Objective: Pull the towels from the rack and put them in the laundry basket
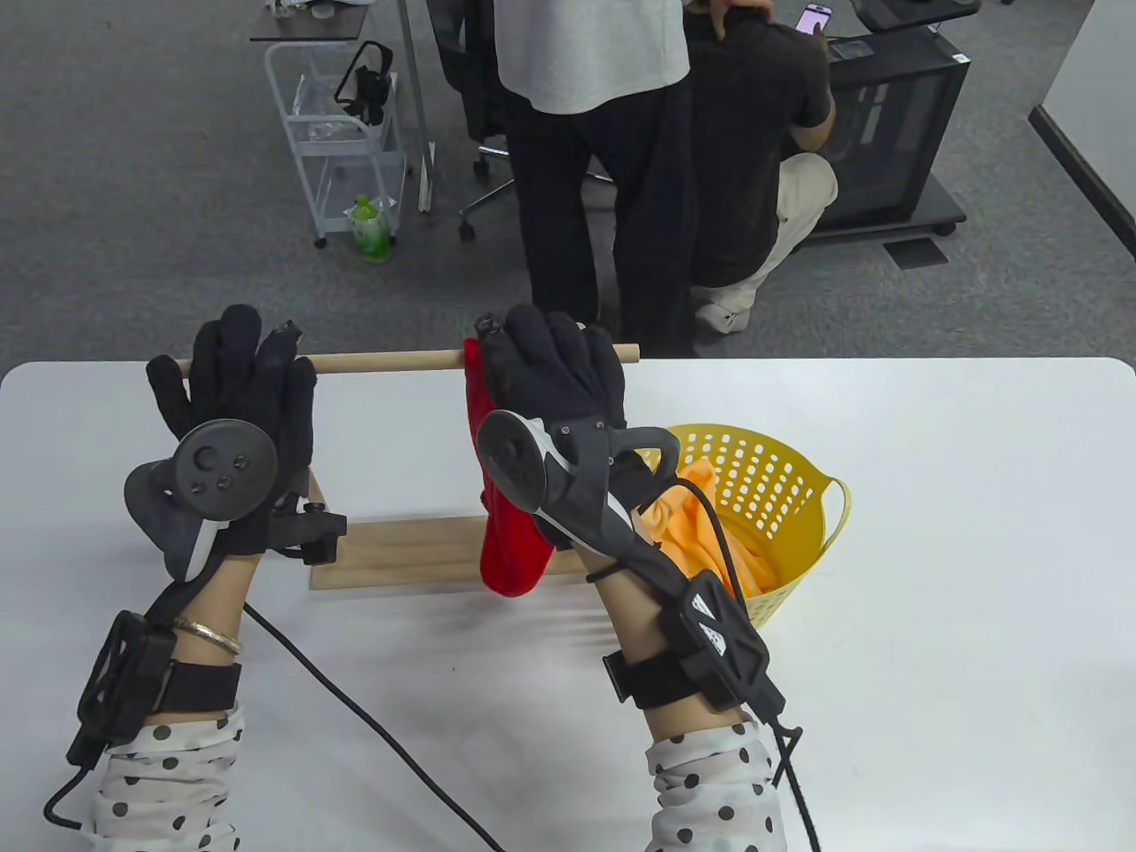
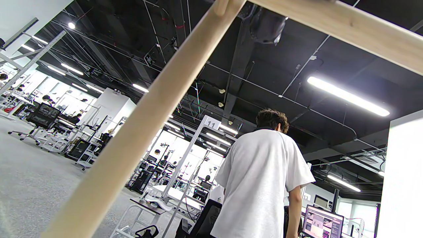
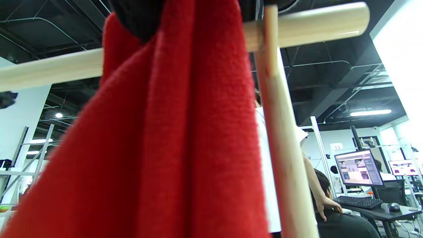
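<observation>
A wooden rack stands on the white table (image 1: 958,532), with its top rod (image 1: 382,361) running left to right above a slatted base (image 1: 399,555). A red towel (image 1: 510,550) hangs over the rod near its right end and fills the right wrist view (image 3: 172,148). My right hand (image 1: 546,359) grips the towel at the rod; a gloved finger (image 3: 138,19) presses on the cloth. My left hand (image 1: 235,373) lies over the rod's left end with its fingers spread. A yellow laundry basket (image 1: 781,479) stands to the right with an orange towel (image 1: 701,532) inside.
The rack's upright (image 3: 284,148) passes just right of the red towel. A black cable (image 1: 355,701) trails across the table's front. Behind the table a person stands (image 1: 586,177) and another crouches (image 1: 772,169). A white cart (image 1: 342,133) and a green bottle (image 1: 368,231) are further back.
</observation>
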